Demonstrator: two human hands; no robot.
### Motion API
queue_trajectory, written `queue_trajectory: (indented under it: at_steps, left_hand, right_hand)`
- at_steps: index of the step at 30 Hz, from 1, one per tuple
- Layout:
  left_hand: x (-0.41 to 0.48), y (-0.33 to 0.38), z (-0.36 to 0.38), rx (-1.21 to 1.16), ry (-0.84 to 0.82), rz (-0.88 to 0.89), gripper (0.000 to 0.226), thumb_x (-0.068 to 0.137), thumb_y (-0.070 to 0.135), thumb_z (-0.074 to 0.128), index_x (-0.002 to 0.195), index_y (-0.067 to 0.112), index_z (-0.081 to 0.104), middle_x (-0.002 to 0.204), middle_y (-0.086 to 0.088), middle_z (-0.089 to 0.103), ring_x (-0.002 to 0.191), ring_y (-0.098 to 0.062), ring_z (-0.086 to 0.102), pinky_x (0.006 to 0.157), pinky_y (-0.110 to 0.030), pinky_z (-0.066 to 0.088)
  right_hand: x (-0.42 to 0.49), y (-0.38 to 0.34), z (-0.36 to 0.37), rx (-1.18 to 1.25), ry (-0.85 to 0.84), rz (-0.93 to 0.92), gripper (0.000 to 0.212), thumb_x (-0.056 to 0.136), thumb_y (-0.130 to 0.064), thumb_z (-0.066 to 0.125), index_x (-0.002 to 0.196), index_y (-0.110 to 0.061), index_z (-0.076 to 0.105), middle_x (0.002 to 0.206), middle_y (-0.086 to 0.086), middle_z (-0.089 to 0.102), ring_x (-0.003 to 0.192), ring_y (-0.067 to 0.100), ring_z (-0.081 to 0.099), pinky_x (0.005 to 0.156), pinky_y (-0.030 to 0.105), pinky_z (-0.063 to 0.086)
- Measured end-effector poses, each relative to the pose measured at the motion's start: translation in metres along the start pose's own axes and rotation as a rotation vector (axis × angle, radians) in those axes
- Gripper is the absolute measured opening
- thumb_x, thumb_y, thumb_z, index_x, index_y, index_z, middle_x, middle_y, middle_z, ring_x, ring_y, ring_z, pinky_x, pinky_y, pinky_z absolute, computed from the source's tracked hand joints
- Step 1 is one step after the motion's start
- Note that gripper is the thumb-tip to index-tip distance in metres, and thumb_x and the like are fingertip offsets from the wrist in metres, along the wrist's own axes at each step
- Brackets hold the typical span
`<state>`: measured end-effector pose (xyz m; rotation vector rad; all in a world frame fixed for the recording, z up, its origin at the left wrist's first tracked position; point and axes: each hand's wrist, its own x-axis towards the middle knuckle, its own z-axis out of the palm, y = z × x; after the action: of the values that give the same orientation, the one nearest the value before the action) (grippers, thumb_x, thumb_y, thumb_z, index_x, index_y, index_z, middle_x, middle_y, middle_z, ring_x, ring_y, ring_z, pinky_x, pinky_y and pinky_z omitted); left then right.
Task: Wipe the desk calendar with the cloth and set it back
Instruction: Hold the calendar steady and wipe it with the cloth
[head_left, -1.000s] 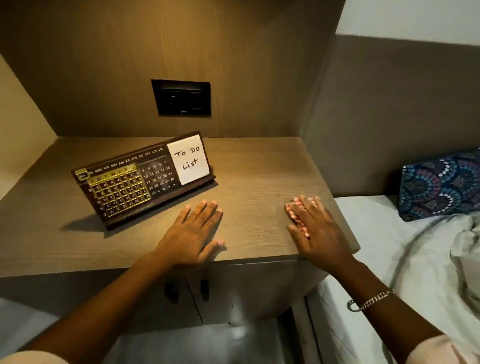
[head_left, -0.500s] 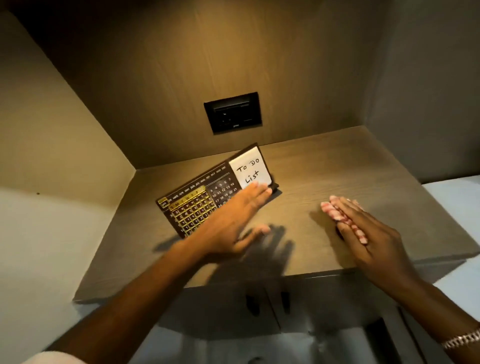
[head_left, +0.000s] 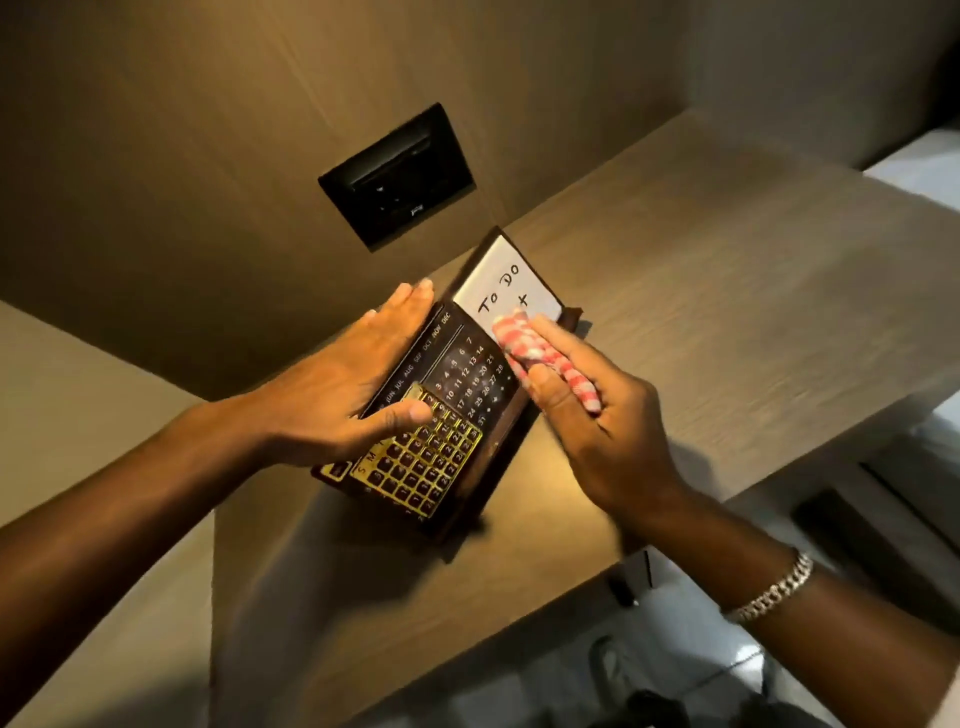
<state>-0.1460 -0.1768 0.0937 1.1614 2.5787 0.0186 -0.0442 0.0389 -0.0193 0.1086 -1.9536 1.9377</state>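
The desk calendar (head_left: 457, 415) is a dark brown board with a gold date grid and a white "To Do List" note at its far end. It rests tilted on the wooden tabletop (head_left: 727, 322). My left hand (head_left: 343, 395) grips its upper edge, fingers behind it and thumb across the front. My right hand (head_left: 587, 415) holds a folded pink-and-white checked cloth (head_left: 540, 358) and presses it on the calendar's face where the note meets the date numbers. The cloth covers part of the note's writing.
A black socket panel (head_left: 397, 174) is set in the wooden back wall right behind the calendar. A side wall closes the nook on the left. The tabletop's front edge runs below my hands, with cabinet doors under it. A bracelet (head_left: 774, 592) circles my right wrist.
My left hand moved from the tabletop onto the calendar and gripped it. My right hand lifted the cloth from the table and brought it onto the calendar's face. The view has tilted and moved closer.
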Motion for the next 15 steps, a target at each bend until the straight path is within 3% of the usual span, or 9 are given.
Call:
queue_trajectory:
  at_steps: [4,7,9,11,15]
  left_hand:
    - [0.004,-0.002,0.006,-0.056,0.028,0.056,0.107,0.078,0.084,0.022,0.153,0.023,-0.023,0.163,0.010,-0.027,0.149,-0.001,-0.023,0.118,-0.017,-0.014]
    - [0.006,0.000,0.008,-0.093,0.061,0.095,0.106,0.079,0.083,0.020,0.154,0.021,-0.020,0.162,0.011,-0.027,0.150,-0.002,-0.022,0.119,-0.016,-0.014]
    - [0.007,0.001,0.010,-0.140,0.067,0.113,0.103,0.079,0.083,0.019,0.154,0.022,-0.019,0.159,0.017,-0.028,0.150,-0.002,-0.022,0.119,-0.015,-0.013]
    - [0.007,0.002,0.012,-0.180,0.069,0.121,0.102,0.080,0.083,0.018,0.153,0.021,-0.018,0.160,0.015,-0.026,0.151,-0.005,-0.020,0.122,-0.021,-0.010]
    - [0.008,0.001,0.014,-0.190,0.080,0.124,0.105,0.082,0.081,0.017,0.155,0.012,-0.012,0.166,0.000,-0.018,0.153,-0.013,-0.017,0.125,-0.038,-0.005]
  right_hand:
    - [0.003,0.004,0.034,-0.091,0.063,-0.075,0.047,0.102,-0.015,0.047,0.147,-0.010,0.039,0.152,0.008,0.045,0.140,0.018,0.045,0.098,0.031,0.054]
    - [0.004,0.005,0.058,-0.237,0.043,-0.054,0.049,0.103,-0.018,0.045,0.150,-0.017,0.034,0.163,0.004,0.022,0.152,0.024,0.014,0.117,0.024,0.031]
    - [0.003,0.006,0.070,-0.406,0.055,-0.009,0.051,0.102,-0.020,0.044,0.152,-0.022,0.031,0.166,0.005,0.014,0.154,0.025,0.002,0.122,0.034,0.020]
    - [-0.004,0.006,0.079,-0.501,0.083,0.037,0.053,0.102,-0.021,0.044,0.153,-0.022,0.028,0.166,0.007,0.013,0.153,0.028,0.001,0.122,0.053,0.015]
    - [-0.023,-0.001,0.088,-0.471,0.040,0.099,0.058,0.097,-0.020,0.035,0.154,-0.022,0.025,0.165,0.010,0.010,0.153,0.034,-0.001,0.119,0.061,0.016]
